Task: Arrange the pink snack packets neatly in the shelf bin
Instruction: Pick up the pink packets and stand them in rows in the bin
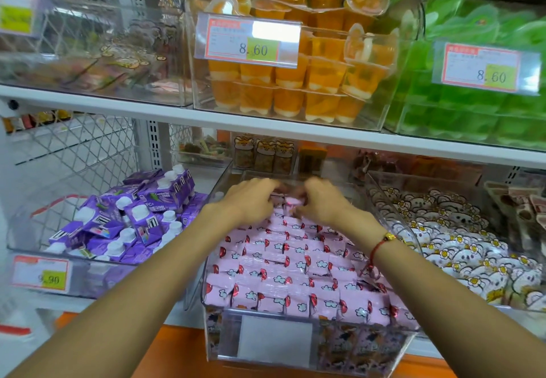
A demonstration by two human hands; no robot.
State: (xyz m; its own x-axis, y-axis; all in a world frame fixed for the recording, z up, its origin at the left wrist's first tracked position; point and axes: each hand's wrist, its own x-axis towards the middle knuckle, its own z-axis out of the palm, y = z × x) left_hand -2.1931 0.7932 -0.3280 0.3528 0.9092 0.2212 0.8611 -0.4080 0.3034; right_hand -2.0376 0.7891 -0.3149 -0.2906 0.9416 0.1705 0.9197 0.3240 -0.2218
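the pink snack packets (289,262) are lying in rows in the clear shelf bin (295,345), filling it from front to back. the left hand (251,200) and the right hand (320,200) are reaching to the back of the bin, side by side, with fingers curling down onto the packets there; it is too blurry to tell if they are gripping any. purple cartons (133,218) are sitting in the next bin on the left

Shop: price tags (249,40), stocked snack bins (384,106).
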